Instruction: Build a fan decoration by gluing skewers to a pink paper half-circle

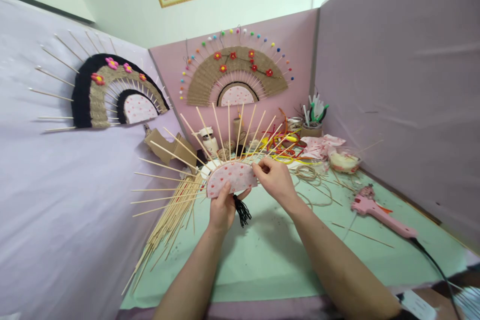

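My left hand (222, 208) grips a half-round fan base (232, 178) covered in pink cloth with red dots, thumb on its front and fingers behind. Thin wooden sticks (228, 132) spread out like rays from its curved edge. Below the base hangs a black tassel (242, 211). My right hand (275, 178) is closed at the base's right end, thumb and forefinger pinched together by the edge. Whatever lies between those fingertips is too small to make out.
A bundle of sticks (170, 217) lies at left. On the right rests a pink glue gun (382, 214) with its cord. Behind are coiled twine (309, 174), coloured pipe cleaners (277, 142), a cardboard piece (167, 145) and a bowl (344, 161). Finished fans (240, 67) hang on the partitions.
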`<state>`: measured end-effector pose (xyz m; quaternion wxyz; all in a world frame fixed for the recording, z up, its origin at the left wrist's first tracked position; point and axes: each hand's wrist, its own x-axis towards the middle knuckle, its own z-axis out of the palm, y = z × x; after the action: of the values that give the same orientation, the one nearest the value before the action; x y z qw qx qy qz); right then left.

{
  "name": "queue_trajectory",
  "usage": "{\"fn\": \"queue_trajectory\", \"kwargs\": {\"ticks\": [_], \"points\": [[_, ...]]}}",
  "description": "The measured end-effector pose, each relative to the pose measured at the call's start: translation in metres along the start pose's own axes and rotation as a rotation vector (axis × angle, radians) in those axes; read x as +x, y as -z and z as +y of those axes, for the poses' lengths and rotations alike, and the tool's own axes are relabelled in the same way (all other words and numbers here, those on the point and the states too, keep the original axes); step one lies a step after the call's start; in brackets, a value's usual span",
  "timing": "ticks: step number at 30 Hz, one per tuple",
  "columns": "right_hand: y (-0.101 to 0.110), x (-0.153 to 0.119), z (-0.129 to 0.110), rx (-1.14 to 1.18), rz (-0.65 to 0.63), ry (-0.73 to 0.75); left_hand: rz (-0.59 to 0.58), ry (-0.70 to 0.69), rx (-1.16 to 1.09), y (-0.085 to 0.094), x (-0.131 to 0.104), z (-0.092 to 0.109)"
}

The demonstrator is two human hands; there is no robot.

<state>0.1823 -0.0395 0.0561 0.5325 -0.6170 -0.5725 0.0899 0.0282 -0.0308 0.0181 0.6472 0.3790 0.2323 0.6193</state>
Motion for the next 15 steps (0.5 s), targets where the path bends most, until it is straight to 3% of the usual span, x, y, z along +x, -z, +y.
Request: {"fn": "queue_trajectory", "kwargs": {"ticks": [15], "points": [[-0.0021, -0.0033, 0.0023, 0.005, -0.033, 0.005, 0.015, -0.041, 0.006, 0.0026, 0.0012, 0.0001]]}}
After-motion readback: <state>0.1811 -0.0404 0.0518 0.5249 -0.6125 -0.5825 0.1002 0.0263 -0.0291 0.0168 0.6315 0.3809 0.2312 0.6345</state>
